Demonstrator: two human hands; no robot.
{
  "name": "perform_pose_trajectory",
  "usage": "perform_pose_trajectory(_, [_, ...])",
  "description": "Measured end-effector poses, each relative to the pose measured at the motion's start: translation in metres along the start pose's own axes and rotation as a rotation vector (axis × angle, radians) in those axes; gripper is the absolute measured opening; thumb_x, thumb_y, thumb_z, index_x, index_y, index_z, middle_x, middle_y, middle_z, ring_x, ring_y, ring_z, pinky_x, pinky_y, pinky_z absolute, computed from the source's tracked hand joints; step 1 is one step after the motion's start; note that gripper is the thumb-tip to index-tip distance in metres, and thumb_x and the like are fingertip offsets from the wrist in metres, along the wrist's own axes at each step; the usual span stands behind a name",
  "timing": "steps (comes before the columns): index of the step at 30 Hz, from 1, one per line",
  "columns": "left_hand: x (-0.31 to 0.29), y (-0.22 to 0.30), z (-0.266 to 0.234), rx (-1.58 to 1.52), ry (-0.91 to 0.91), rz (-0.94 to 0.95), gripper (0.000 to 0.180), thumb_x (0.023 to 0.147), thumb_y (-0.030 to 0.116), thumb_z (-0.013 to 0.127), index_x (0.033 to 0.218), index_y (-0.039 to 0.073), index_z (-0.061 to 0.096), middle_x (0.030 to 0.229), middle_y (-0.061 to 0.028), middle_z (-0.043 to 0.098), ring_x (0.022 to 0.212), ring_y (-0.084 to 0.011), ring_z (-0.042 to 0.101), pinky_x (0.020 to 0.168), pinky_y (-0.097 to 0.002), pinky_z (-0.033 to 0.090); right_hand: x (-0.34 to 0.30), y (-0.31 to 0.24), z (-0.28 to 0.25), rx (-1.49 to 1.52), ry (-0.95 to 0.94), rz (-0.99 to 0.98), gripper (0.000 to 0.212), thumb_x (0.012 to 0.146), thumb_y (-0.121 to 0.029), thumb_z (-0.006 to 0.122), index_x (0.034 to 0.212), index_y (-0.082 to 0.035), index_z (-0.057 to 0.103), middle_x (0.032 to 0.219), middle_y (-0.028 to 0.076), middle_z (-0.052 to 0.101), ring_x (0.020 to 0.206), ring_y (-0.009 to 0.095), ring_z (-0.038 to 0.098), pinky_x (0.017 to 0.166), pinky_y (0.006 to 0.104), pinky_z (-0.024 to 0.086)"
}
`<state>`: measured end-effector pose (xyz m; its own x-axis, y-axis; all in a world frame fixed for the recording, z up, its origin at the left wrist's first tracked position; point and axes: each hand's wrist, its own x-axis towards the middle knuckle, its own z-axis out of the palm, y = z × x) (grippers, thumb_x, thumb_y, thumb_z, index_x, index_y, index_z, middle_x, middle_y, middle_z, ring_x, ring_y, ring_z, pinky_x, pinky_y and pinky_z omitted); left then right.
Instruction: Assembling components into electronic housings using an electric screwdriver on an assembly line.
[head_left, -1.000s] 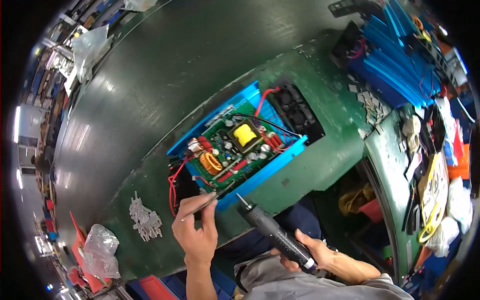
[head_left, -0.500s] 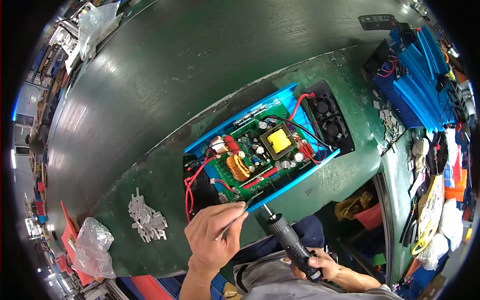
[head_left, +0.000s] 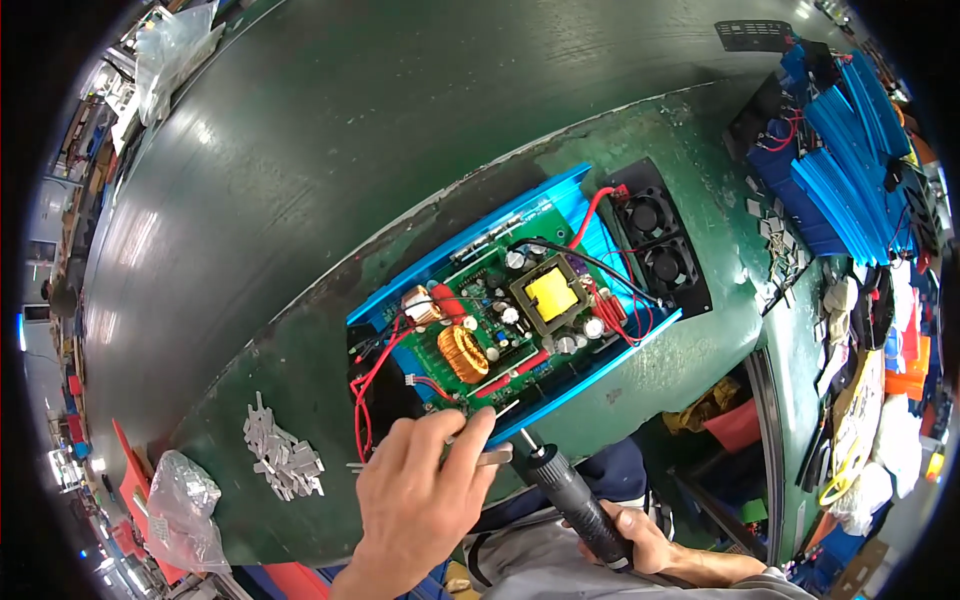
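Note:
A blue metal housing (head_left: 600, 345) lies in front of me with a green circuit board (head_left: 480, 290) inside. The board carries a copper-wound coil (head_left: 462, 353) and a yellow-topped transformer (head_left: 552, 295). Over the housing's near left corner, my left hand (head_left: 420, 500) has its fingers closed round a thin metal tool (head_left: 508, 408), its tip above the board's edge. A small grey metal piece (head_left: 495, 457) shows by the fingertips; its hold is partly hidden. My right hand (head_left: 645, 540) grips a black electric screwdriver (head_left: 580, 500), its bit at the near wall's outer side.
A black panel with two fans (head_left: 660, 235) adjoins the housing's right end by wires. Grey metal clips (head_left: 280, 455) lie in a pile at left, beside a clear plastic bag (head_left: 185, 505). Blue housing parts (head_left: 850, 180) are stacked at far right, near scattered metal pieces (head_left: 780, 250).
My left hand has turned and its back now faces up; the metal tool lies flatter. The housing has shifted slightly left at its left end. The screwdriver has moved slightly left and down.

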<state>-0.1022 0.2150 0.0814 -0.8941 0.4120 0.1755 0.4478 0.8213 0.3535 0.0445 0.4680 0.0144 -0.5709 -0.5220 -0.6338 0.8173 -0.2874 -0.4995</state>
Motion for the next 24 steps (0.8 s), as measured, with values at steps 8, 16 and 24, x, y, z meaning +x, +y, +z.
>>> perform_pose_trajectory(8, [0.006, 0.001, 0.008, 0.064, -0.156, 0.053, 0.034, 0.078, 0.012, 0.076, 0.111, 0.005, 0.069, 0.09, -0.0038, 0.056, 0.076, -0.0219, 0.057, 0.059, -0.0346, 0.047, -0.004, 0.008, -0.006, -0.195, 0.072, 0.018, 0.074, 0.104, -0.064, 0.027, 0.128, 0.001, 0.054, 0.094, 0.007, 0.065, 0.085, 0.014, 0.057, 0.078, 0.0294, 0.046])
perform_pose_trajectory(16, [0.009, 0.007, -0.012, 0.148, -0.219, 0.052, 0.014, 0.093, 0.014, 0.07, 0.104, 0.004, 0.073, 0.098, -0.01, 0.064, 0.093, -0.0311, 0.064, 0.078, -0.0397, 0.054, 0.04, 0.034, 0.001, 0.257, -0.242, 0.074, 0.07, 0.105, -0.064, 0.025, 0.141, -0.011, 0.055, 0.063, -0.003, 0.051, 0.058, 0.008, 0.047, 0.057, 0.0244, 0.039])
perform_pose_trajectory(24, [-0.007, 0.031, -0.008, 0.14, 0.048, -0.067, 0.018, 0.095, 0.022, 0.071, 0.099, 0.005, 0.076, 0.093, -0.0113, 0.066, 0.086, -0.0297, 0.065, 0.072, -0.0393, 0.054, -0.009, 0.017, -0.022, -0.455, 0.119, -0.355, 0.057, 0.11, -0.047, 0.025, 0.128, 0.002, 0.049, 0.086, 0.023, 0.06, 0.088, 0.04, 0.059, 0.085, 0.045, 0.045])
